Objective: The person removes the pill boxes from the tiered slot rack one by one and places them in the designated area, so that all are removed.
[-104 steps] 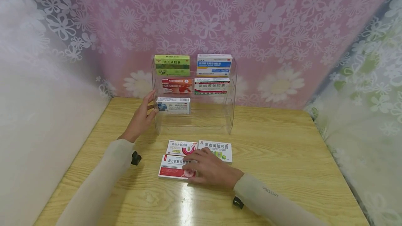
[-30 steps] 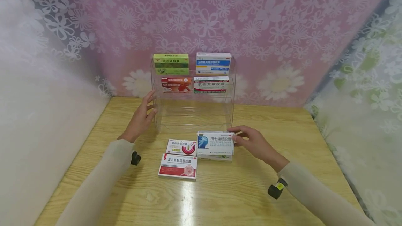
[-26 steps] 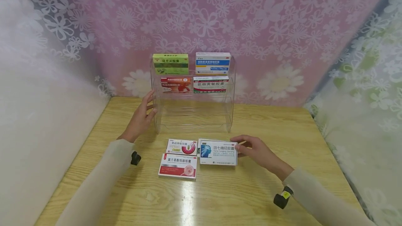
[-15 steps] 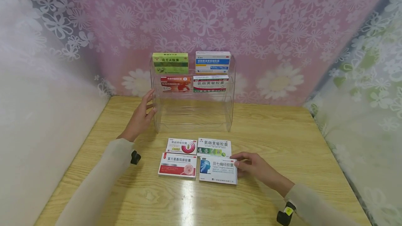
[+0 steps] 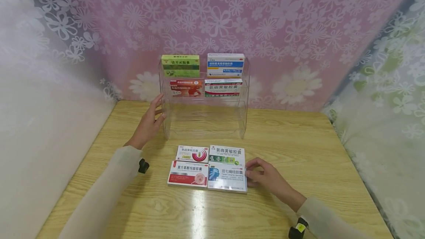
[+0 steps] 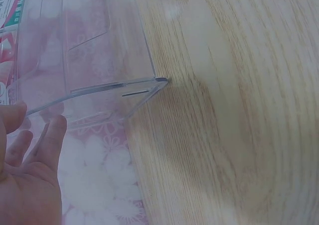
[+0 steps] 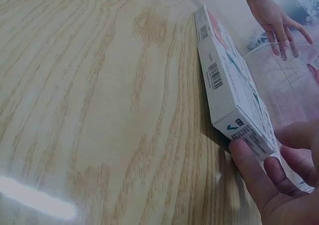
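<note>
In the head view, a white medicine box with a blue head picture (image 5: 229, 180) lies flat at the front right of a two-by-two group on the table. My right hand (image 5: 273, 182) is at its right end; the thumb (image 7: 245, 153) touches the end face in the right wrist view. Beside it lie a red-and-white box (image 5: 187, 174), a white box with pink rings (image 5: 191, 154) and a white-and-green box (image 5: 226, 155). Behind stands a clear plastic display rack (image 5: 204, 133). My left hand (image 5: 146, 126) rests against its left side with fingers fairly straight.
The rack's upper tiers hold a green box (image 5: 180, 66), a blue-and-white box (image 5: 225, 65), a red box (image 5: 186, 89) and a white box with red and green bands (image 5: 223, 88). A flowered pink cloth (image 5: 212, 17) hangs behind the wooden table (image 5: 299, 150).
The blue-head box left the rack's lower tier, came forward in my right hand, was lowered in front of the white-and-green box, then slid left against the red-and-white one. The left hand stayed.
</note>
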`<state>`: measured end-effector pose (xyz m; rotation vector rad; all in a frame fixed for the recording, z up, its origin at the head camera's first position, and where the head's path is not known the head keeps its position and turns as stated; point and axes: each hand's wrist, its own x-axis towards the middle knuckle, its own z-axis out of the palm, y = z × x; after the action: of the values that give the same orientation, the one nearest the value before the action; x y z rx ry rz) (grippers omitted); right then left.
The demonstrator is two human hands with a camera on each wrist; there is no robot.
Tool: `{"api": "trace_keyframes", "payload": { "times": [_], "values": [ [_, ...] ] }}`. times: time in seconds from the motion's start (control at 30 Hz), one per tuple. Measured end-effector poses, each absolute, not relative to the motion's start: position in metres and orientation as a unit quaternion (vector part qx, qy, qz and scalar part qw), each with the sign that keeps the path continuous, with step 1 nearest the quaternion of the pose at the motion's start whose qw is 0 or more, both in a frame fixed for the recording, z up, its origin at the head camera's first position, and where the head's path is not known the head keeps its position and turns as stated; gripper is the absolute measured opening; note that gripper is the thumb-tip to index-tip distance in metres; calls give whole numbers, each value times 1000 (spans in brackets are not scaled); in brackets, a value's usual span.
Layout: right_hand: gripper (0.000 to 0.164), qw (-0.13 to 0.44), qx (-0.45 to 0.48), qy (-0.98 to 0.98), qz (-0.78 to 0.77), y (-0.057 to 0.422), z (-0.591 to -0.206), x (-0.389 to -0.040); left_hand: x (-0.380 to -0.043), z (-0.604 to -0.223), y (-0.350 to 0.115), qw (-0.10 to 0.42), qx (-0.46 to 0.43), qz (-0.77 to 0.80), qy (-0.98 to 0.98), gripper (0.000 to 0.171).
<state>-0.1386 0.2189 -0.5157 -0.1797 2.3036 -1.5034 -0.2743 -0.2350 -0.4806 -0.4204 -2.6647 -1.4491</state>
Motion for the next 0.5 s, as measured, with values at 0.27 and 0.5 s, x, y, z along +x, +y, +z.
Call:
{"api": "trace_keyframes", "payload": {
  "times": [0.27, 0.5],
  "values": [
    [24, 188, -69, 825, -528, 222, -516, -141, -275, -481, -235, 42, -141, -474, -868, 81],
    [23, 70, -127, 898, -415, 240, -491, -178, -274, -482, -235, 41, -144, -478, -865, 81]
  ]
}}
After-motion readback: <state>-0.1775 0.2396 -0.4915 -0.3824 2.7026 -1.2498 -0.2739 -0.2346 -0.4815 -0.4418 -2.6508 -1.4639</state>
